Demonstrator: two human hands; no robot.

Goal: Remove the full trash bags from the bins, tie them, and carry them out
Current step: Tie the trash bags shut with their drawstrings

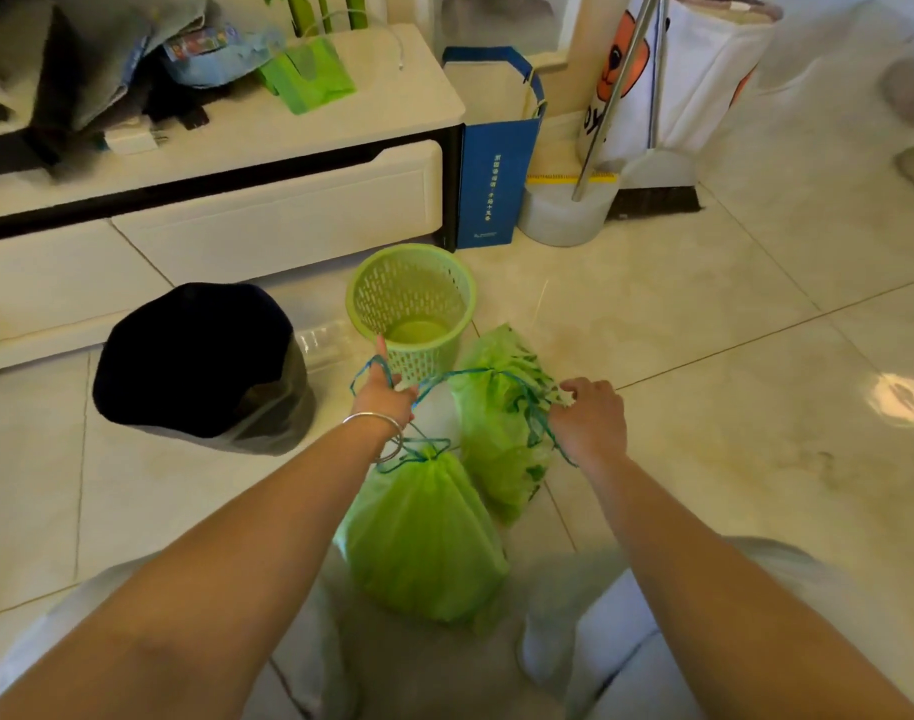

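Note:
Two green trash bags lie on the tiled floor in front of me. The near bag (pixel 424 543) is cinched at its top with a blue drawstring. The far bag (pixel 501 439) lies between my hands, its blue drawstring (pixel 465 375) stretched across. My left hand (pixel 385 392), with a silver bangle on the wrist, is shut on one end of that string. My right hand (pixel 592 415) grips the other end at the bag's mouth. Behind them stands an empty green basket bin (pixel 411 304). To the left is a bin lined with a black bag (pixel 200 366).
A low white cabinet (pixel 268 220) with drawers runs along the left and back, with clutter and green bags on its top. A blue paper bag (pixel 488 184), a mop bucket (pixel 564 215) and a broom (pixel 652 200) stand at the back. A clear plastic bottle (pixel 322 343) lies between the bins.

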